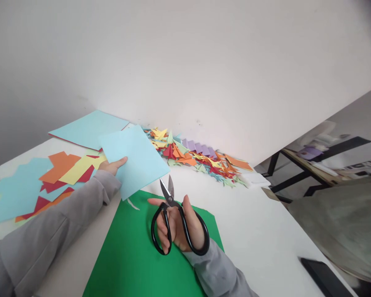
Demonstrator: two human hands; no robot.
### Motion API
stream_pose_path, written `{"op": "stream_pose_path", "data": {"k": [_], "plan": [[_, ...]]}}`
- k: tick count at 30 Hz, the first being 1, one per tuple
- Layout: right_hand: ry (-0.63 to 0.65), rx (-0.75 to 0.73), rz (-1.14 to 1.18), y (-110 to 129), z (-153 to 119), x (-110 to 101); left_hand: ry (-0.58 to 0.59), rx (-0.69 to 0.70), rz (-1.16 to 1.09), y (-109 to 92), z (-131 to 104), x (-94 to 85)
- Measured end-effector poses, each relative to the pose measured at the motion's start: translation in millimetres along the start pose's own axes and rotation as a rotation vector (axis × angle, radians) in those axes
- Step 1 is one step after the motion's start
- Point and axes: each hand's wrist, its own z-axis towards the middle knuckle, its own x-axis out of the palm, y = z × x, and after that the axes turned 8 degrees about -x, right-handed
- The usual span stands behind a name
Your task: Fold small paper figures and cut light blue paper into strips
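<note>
My left hand (113,166) grips a light blue sheet of paper (137,154) at its left edge, thumb on top and the other fingers hidden beneath. My right hand (181,229) is inside the big black loops of a pair of scissors (170,199), palm turned up. The blades stand slightly apart, their tips close to the sheet's lower right corner; I cannot tell whether they touch it. Below the scissors lies a green sheet (136,247), with a thin pale scrap (132,204) near its upper left corner.
Coloured paper offcuts (62,167) spread at left, beside a light blue stack (89,128). Folded and cut paper pieces (198,154) line the wall. A black phone-like object (323,276) lies at the table's right edge; a dark-framed shelf (306,167) stands beyond.
</note>
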Motion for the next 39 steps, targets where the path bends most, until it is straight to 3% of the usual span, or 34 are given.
{"op": "stream_pose_path", "data": {"k": [10,14,19,21,25,34,36,39], "plan": [[-0.103,-0.13,-0.101,4.0,1.7,2.7,0.113,0.064,0.062,7.1,5.7,-1.2],[-0.104,-0.157,-0.149,7.2,0.6,5.3,0.226,0.048,0.098,7.9,5.8,-2.3],[-0.097,-0.173,-0.126,7.8,0.1,4.2,0.459,-0.031,-0.089,3.4,-5.0,-2.7],[-0.094,-0.18,-0.124,8.0,0.3,4.6,0.558,-0.12,-0.123,-0.1,-11.8,-3.3],[-0.078,-0.204,-0.131,7.8,0.6,8.9,0.643,-0.298,-0.144,-7.3,-25.2,-5.6],[-0.154,-0.26,-0.141,9.9,1.7,14.7,0.87,-0.331,-0.264,-12.0,-36.3,-14.8],[-0.173,-0.276,-0.128,10.3,1.9,14.8,0.883,-0.323,-0.266,-11.4,-36.7,-15.4],[-0.186,-0.285,-0.118,9.7,2.3,15.0,0.813,-0.329,-0.232,-10.1,-38.9,-12.6]]}}
